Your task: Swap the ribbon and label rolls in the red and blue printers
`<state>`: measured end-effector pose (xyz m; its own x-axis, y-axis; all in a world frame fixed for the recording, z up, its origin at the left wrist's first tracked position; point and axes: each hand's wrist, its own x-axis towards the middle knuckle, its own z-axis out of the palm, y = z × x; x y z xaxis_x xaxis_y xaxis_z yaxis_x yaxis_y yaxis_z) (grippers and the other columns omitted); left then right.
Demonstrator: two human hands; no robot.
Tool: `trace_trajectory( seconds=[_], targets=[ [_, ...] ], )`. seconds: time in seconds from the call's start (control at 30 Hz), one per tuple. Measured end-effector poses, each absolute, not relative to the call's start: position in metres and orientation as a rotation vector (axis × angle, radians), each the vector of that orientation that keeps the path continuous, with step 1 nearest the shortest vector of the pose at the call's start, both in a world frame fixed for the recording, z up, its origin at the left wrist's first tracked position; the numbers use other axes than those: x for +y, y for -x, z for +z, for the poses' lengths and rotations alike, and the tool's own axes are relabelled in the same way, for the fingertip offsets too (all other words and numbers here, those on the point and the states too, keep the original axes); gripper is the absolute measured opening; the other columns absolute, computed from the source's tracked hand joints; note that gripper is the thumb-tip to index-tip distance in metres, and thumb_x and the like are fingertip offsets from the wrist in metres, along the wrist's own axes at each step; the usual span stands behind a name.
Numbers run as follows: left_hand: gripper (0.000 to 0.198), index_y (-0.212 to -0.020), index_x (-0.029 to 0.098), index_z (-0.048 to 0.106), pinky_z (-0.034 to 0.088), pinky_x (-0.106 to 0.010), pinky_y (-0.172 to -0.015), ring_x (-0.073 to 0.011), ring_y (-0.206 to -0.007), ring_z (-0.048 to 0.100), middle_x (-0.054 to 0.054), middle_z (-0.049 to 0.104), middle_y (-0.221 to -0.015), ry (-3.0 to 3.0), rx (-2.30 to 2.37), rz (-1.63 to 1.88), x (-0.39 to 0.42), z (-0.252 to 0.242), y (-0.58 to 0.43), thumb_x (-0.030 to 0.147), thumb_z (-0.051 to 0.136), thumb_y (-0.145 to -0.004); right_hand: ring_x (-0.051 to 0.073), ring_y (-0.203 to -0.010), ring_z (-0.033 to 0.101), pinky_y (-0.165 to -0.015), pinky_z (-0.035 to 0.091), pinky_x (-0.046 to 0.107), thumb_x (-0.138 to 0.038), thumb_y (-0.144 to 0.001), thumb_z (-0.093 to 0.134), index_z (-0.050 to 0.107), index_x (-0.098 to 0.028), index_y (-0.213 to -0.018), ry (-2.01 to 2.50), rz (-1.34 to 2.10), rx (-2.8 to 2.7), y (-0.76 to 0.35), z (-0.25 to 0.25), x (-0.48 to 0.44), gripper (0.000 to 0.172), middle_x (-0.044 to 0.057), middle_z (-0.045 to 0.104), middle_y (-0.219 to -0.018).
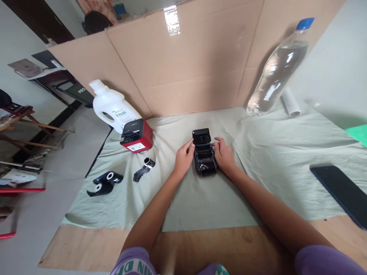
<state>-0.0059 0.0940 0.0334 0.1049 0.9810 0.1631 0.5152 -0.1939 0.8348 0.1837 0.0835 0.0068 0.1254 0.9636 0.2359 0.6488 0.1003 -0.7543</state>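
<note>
A small black portable printer lies on the cloth in front of me with its lid flipped up and back. Glossy black film shows in its near part. My left hand grips the printer's left side, fingertips by the hinge. From the right side my right hand holds it too, thumb against the body and index finger partly stretched out. To the left lie a small black roll with a loose tail and two larger black rolls with white cores.
A red and black boxy device stands at left before a white jug. Cardboard walls the back. At right are a large clear bottle, a white tube and a black phone. Grey-green cloth covers the wooden table.
</note>
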Motion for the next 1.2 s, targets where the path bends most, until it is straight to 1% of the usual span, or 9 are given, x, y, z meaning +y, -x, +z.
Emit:
trace_trajectory(
  seconds=[0.1,0.23,0.3,0.43,0.67,0.83,0.93,1.03,1.2],
  targets=[
    [0.032,-0.120,0.027,0.073,0.051,-0.031,-0.088,-0.0207,-0.094,0.066,-0.005,0.072,-0.102,-2.148,1.533,0.661,0.104,0.055,0.002,0.036,0.059,-0.092,0.032,-0.090,0.070,-0.083,0.049,0.045,-0.045,-0.102,0.028,0.051,-0.016,-0.132,1.623,0.516,-1.601,-0.184,0.007,0.084,0.047,0.013,0.077,-0.101],
    [0.039,-0.113,0.031,0.076,0.048,-0.038,-0.092,-0.0308,-0.113,0.060,-0.009,0.069,-0.114,-2.492,1.525,0.103,0.120,0.092,-0.016,0.036,0.078,-0.074,0.033,-0.093,0.070,-0.083,0.048,0.046,-0.047,-0.102,0.028,0.051,-0.016,-0.131,1.621,0.495,-1.600,-0.185,0.006,0.084,0.049,0.015,0.076,-0.102],
    [0.042,-0.113,0.031,0.076,0.046,-0.040,-0.095,-0.0315,-0.114,0.060,-0.009,0.071,-0.115,-2.527,1.559,-0.072,0.122,0.102,-0.024,0.033,0.079,-0.072,0.033,-0.093,0.070,-0.083,0.048,0.045,-0.047,-0.101,0.029,0.052,-0.016,-0.131,1.609,0.487,-1.594,-0.186,0.006,0.084,0.048,0.015,0.076,-0.104],
    [0.027,-0.105,0.025,0.077,0.044,-0.040,-0.098,-0.0277,-0.109,0.065,-0.009,0.075,-0.110,-2.516,1.600,-0.172,0.116,0.102,-0.031,0.025,0.073,-0.079,0.033,-0.093,0.070,-0.081,0.048,0.045,-0.045,-0.100,0.032,0.051,-0.016,-0.131,1.599,0.498,-1.591,-0.186,0.007,0.084,0.046,0.015,0.076,-0.106],
    [0.023,-0.101,0.021,0.078,0.049,-0.039,-0.088,-0.0295,-0.104,0.069,-0.011,0.076,-0.106,-2.445,1.596,-0.137,0.115,0.095,-0.031,0.022,0.068,-0.080,0.033,-0.095,0.069,-0.082,0.048,0.045,-0.045,-0.099,0.033,0.051,-0.016,-0.131,1.587,0.495,-1.592,-0.186,0.005,0.085,0.047,0.016,0.075,-0.106],
    [0.029,-0.109,0.025,0.074,0.050,-0.035,-0.088,-0.0269,-0.104,0.068,-0.009,0.073,-0.111,-2.469,1.667,0.121,0.102,0.110,-0.028,0.020,0.065,-0.082,0.031,-0.085,0.069,-0.079,0.048,0.045,-0.047,-0.099,0.034,0.053,-0.016,-0.127,1.561,0.475,-1.551,-0.188,0.003,0.086,0.046,0.017,0.075,-0.104],
    [0.033,-0.118,0.027,0.069,0.050,-0.033,-0.091,-0.0234,-0.107,0.065,-0.006,0.069,-0.118,-2.355,1.652,0.579,0.085,0.118,-0.001,0.022,0.064,-0.085,0.023,-0.063,0.064,-0.069,0.049,0.041,-0.050,-0.098,0.036,0.053,-0.018,-0.123,1.519,0.580,-1.411,-0.190,0.003,0.087,0.044,0.015,0.075,-0.101],
    [0.029,-0.111,0.024,0.069,0.050,-0.027,-0.086,-0.0185,-0.101,0.064,-0.006,0.065,-0.122,-2.100,1.558,1.066,0.066,0.119,0.055,0.027,0.071,-0.082,0.018,-0.050,0.057,-0.060,0.049,0.038,-0.051,-0.098,0.036,0.051,-0.019,-0.120,1.478,0.697,-1.276,-0.190,0.004,0.088,0.042,0.013,0.075,-0.096],
    [0.036,-0.102,0.021,0.053,0.046,-0.019,-0.062,-0.0084,-0.065,0.058,0.000,0.065,-0.090,-1.370,1.723,1.589,0.028,0.099,0.166,0.031,0.073,-0.074,0.020,-0.049,0.057,-0.056,0.048,0.041,-0.055,-0.096,0.039,0.052,-0.021,-0.115,1.479,0.703,-1.251,-0.189,0.008,0.088,0.041,0.016,0.074,-0.096]
  ],
)
